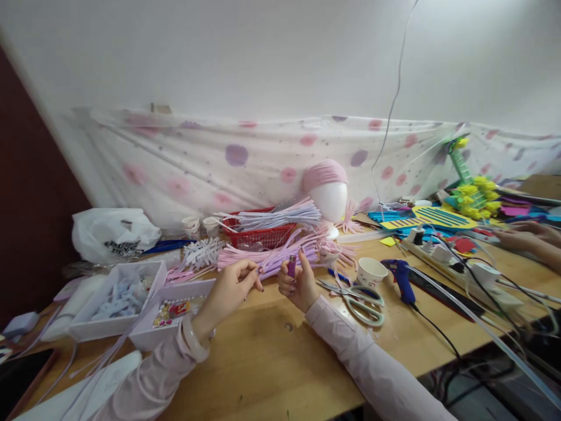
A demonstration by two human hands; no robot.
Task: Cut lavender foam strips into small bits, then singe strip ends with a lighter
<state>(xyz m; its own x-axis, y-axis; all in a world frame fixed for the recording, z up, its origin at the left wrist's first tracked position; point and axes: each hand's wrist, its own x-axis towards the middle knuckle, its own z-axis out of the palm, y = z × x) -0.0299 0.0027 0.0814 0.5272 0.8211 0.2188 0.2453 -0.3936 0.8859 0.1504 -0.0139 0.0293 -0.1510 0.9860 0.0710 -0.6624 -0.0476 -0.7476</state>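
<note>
My left hand is raised over the middle of the table, its thumb and fingers pinched on a small thing too tiny to make out. Just right of it, my right hand is wrapped round a purple lighter, held upright with the thumb raised beside it. The two hands are a little apart. Behind them lie pink and purple pipe cleaners. A white box with beads and small trinkets stands left of my left wrist. Scissors lie right of my right hand.
A red basket of pipe cleaners and a foam head stand behind. At the right are a paper cup, a blue glue gun, a power strip with cables, and another person's hands. A white bag sits left.
</note>
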